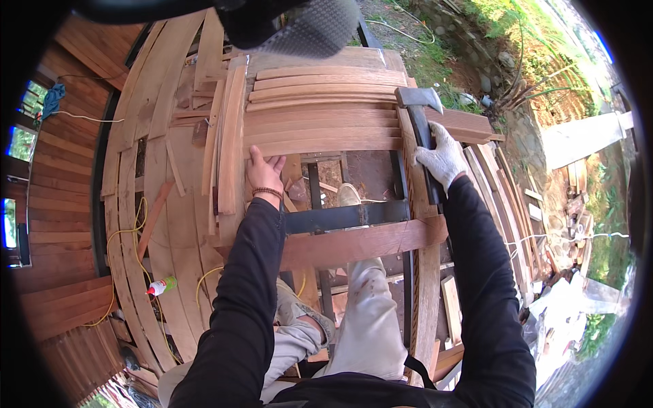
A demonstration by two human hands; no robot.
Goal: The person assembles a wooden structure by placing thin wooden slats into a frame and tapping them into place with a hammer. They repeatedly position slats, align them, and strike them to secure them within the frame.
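My left hand (264, 175), bare with a beaded bracelet at the wrist, has its fingers at the near edge of a wooden board (320, 144), close to the left end. This board is the nearest of several laid side by side across the frame. In a white work glove, my right hand (443, 158) is closed around the dark handle of a hatchet (426, 129). Its metal head points away from me, blade toward the right. The hatchet lies along the right-hand beam (427, 285), beside the boards' right ends.
A reddish-brown plank (360, 245) and a dark metal bar (343, 216) cross in front of my legs, with gaps in the frame below. Yellow cord (139, 224) and a small glue bottle (162, 285) lie on the left decking. More timber (507, 197) is stacked at right.
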